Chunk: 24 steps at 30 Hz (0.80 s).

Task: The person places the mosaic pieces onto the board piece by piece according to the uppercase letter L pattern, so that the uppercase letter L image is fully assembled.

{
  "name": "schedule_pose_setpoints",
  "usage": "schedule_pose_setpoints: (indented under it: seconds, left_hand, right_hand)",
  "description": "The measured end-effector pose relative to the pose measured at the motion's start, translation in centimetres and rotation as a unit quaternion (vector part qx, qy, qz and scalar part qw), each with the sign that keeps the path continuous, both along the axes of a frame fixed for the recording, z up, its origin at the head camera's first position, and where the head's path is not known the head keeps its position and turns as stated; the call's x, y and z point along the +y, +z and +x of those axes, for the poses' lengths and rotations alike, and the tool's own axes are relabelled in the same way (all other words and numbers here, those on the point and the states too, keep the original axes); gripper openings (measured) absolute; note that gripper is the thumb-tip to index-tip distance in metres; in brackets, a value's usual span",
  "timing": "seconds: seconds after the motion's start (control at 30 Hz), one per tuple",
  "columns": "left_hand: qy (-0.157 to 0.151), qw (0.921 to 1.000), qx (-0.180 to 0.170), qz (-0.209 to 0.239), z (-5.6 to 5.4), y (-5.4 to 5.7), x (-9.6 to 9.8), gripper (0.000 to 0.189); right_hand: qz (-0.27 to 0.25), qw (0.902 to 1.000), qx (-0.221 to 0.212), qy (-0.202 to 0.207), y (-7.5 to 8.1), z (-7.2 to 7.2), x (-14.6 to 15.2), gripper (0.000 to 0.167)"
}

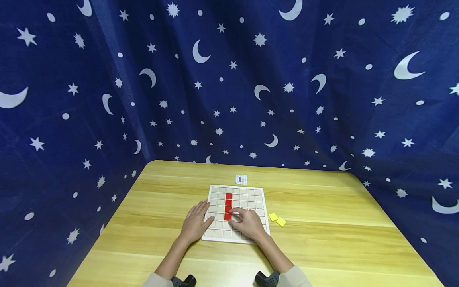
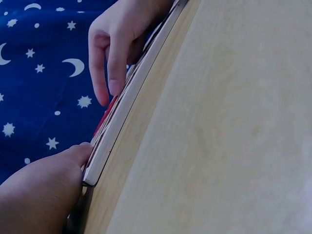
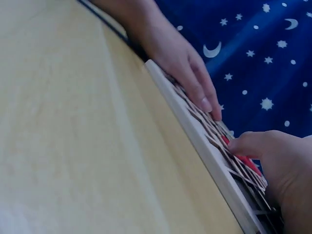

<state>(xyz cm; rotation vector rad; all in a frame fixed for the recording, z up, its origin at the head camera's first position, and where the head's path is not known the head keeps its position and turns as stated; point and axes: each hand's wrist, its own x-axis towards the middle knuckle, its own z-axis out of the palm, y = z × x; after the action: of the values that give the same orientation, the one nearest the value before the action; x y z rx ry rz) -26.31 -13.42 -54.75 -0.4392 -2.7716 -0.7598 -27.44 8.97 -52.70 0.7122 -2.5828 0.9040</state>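
Observation:
A white-framed grid board (image 1: 218, 234) lies on the table, with a column of several red square tiles (image 1: 228, 196) in its cells. My right hand (image 1: 249, 224) is over the board, its index fingertip and thumb at opposite edges of the nearest red tile (image 1: 227, 217), pinching it at board level. In the left wrist view, the fingers of that hand (image 2: 114, 53) point down onto the red. My left hand (image 1: 195, 223) rests along the board's left edge with straight fingers, its thumb lying over the frame.
Two yellow square tiles (image 1: 281, 221) lie on the wooden table (image 1: 333, 239), just right of the board. Behind the board is a small card (image 1: 241, 179) printed with a coloured grid pattern. A dark blue curtain (image 1: 244, 99) with moons and stars surrounds the table's back and sides.

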Motion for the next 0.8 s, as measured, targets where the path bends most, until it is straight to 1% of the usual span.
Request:
schedule_pose_setpoints:
  seconds: [0.1,0.23,0.3,0.4,0.5,0.63,0.7,0.8]
  left_hand:
    - [0.001,1.0000,-0.004,0.002,0.1,0.0,0.0,0.059]
    - [0.002,1.0000,-0.003,0.001,0.0,-0.1,-0.1,0.059]
    - [0.001,1.0000,-0.003,0.001,0.0,-0.1,-0.1,0.059]
    - [0.001,1.0000,-0.004,0.001,0.0,-0.1,-0.1,0.059]
    - [0.002,1.0000,-0.007,0.002,0.0,-0.1,-0.1,0.059]
    - [0.001,1.0000,-0.006,0.000,0.0,-0.1,0.0,0.059]
    - [0.001,1.0000,-0.006,-0.001,-0.1,-0.1,0.0,0.059]
    - [0.001,1.0000,-0.009,-0.001,-0.1,-0.1,-0.1,0.059]
  right_hand:
    - [-0.029,0.9993,0.018,0.013,0.1,0.0,0.7,0.025]
    - [-0.076,0.9955,0.049,0.030,0.2,-0.2,2.4,0.025]
    - [-0.092,0.9937,0.056,0.031,0.2,-0.3,3.6,0.026]
    - [-0.105,0.9923,0.063,0.017,0.1,-0.4,5.7,0.029]
    - [-0.105,0.9918,0.073,-0.003,0.0,-0.4,7.9,0.032]
    - [-0.087,0.9926,0.080,-0.030,-0.3,-0.3,10.9,0.034]
    - [-0.075,0.9942,0.064,-0.043,-0.4,-0.2,12.2,0.035]
    - [-0.049,0.9969,0.025,-0.056,-0.4,0.0,13.6,0.037]
